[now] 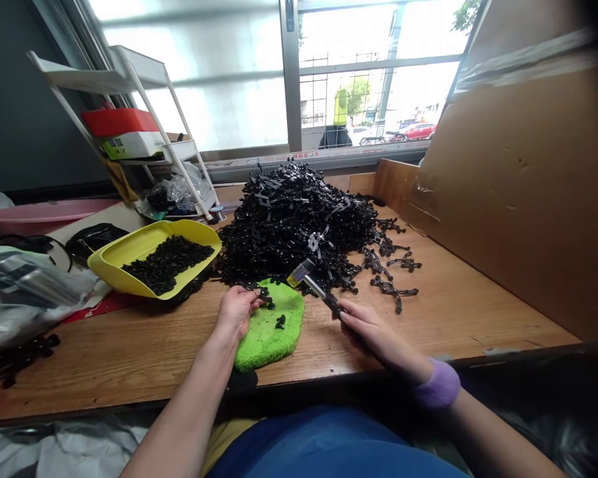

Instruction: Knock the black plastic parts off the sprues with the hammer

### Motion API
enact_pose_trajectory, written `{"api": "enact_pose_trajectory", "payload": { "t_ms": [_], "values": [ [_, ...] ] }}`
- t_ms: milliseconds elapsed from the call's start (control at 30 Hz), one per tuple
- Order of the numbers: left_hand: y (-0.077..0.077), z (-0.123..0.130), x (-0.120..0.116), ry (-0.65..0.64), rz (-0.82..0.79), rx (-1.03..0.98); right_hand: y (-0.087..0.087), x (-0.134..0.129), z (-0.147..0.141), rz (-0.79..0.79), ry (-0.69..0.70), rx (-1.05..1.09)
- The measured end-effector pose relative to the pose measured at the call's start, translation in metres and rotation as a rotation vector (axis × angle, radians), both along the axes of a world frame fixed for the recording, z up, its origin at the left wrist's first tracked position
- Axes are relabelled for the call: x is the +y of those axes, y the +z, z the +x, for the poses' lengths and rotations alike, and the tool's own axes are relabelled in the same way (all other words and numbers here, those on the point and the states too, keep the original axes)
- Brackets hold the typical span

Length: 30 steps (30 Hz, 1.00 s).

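Observation:
My left hand (238,309) is closed on a black plastic piece (265,294) over the upper left of a green fluffy pad (274,338). A small loose black part (280,322) lies on that pad. My right hand (361,325), with a purple band at the wrist, grips the dark handle of a small hammer (315,287). The hammer's yellow-and-dark head is raised at the pad's upper right edge. Behind the pad rises a large pile of black plastic pieces (289,226).
A yellow scoop-shaped tray (104,265) with small black parts stands left of the pile. Loose black pieces (391,287) lie at the right. A cardboard sheet (518,179) borders the right side, a white shelf rack (179,149) the back left. Plastic bags (30,292) sit far left.

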State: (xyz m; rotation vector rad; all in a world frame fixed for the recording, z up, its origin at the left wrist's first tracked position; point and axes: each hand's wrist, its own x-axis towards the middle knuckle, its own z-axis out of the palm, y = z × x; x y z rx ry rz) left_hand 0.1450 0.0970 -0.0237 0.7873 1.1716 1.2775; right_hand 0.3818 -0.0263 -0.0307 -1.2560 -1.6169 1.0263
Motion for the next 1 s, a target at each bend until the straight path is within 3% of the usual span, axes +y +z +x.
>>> {"api": "enact_pose_trajectory", "payload": {
  "t_ms": [100, 200, 267, 800, 1000],
  "values": [
    [-0.003, 0.000, 0.000, 0.007, 0.029, 0.023, 0.019, 0.008, -0.011, 0.233, -0.098, -0.350],
    [-0.005, 0.000, 0.001, 0.014, 0.058, 0.040, 0.025, 0.017, -0.021, 0.276, -0.087, -0.691],
    [-0.006, 0.000, 0.002, 0.015, 0.072, 0.053, 0.024, 0.022, -0.025, 0.264, -0.057, -0.802],
    [-0.016, -0.004, 0.005, 0.028, 0.138, 0.115, 0.028, 0.019, -0.033, 0.313, -0.052, -1.024],
    [-0.017, 0.003, 0.000, 0.026, 0.149, 0.089, 0.022, 0.024, -0.034, 0.279, -0.042, -0.963]
  ]
}}
